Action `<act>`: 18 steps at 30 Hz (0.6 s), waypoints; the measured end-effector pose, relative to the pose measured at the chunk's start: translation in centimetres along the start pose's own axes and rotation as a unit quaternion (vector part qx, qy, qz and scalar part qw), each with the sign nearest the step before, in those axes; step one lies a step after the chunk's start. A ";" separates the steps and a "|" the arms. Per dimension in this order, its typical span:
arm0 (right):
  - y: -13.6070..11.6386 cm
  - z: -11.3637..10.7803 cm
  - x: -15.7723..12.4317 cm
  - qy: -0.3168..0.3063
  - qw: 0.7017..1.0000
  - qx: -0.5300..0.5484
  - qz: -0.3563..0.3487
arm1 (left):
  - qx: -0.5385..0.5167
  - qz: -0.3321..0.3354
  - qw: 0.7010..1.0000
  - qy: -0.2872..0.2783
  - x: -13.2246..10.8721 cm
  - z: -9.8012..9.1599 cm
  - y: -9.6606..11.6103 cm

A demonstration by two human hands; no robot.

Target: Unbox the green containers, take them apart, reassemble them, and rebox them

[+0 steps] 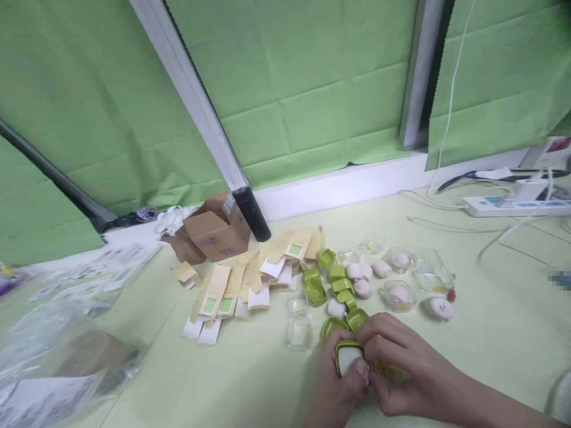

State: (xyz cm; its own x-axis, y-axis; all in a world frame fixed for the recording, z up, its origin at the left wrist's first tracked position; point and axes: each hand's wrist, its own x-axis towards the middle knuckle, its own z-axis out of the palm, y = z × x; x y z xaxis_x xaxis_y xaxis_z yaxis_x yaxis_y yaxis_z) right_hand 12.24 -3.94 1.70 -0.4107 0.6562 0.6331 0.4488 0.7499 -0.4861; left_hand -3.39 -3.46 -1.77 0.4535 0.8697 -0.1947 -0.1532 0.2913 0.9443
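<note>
Low in the view, my left hand (336,383) is wrapped round a small green plastic case (349,358) with a white inner part, its thumb pressed against the white face. My right hand (408,362) is closed at the case's right edge, fingertips pinching there. Something yellow-green shows under the right hand, partly hidden. Just beyond my hands lie several loose green plastic shells (342,284). Beside them are several pale pink rounded pieces (363,289) and a white one (336,308). Clear plastic cups (299,333) stand to the left of my hands.
Flat tan cartons (216,289) with green squares lie in a pile on the table (214,380). Behind are an open cardboard box (218,232) and a black cylinder (252,214). A power strip (491,205) with cables lies right; plastic bags (49,333) lie left.
</note>
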 end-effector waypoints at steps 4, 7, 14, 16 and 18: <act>0.2 0.2 -0.2 0.009 1.000 0.019 0.003 | 0.012 -0.014 1.000 0.011 -0.2 -0.1 0.3; 0.4 0.3 -0.2 0.003 0.999 0.044 0.021 | 0.000 -0.030 0.999 0.029 -0.3 0.1 0.4; 1.3 -1.0 0.2 -0.061 0.984 0.141 0.092 | -0.149 -0.046 0.988 0.008 0.3 0.3 0.0; 1.4 -1.5 0.3 -0.084 0.977 0.162 0.109 | -0.181 -0.069 0.981 -0.001 0.3 0.2 0.2; 1.3 -1.8 0.5 -0.101 0.972 0.176 0.122 | -0.198 -0.078 0.977 -0.011 0.3 0.2 0.5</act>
State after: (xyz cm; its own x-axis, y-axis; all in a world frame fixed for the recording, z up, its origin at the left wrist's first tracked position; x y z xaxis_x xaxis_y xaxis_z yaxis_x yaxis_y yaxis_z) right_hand 14.05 -2.83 2.43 -0.4902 0.7943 0.3589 0.2684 0.5294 -0.8048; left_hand -3.14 -3.14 -1.32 0.5170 0.7946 -0.3183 -0.4068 0.5552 0.7254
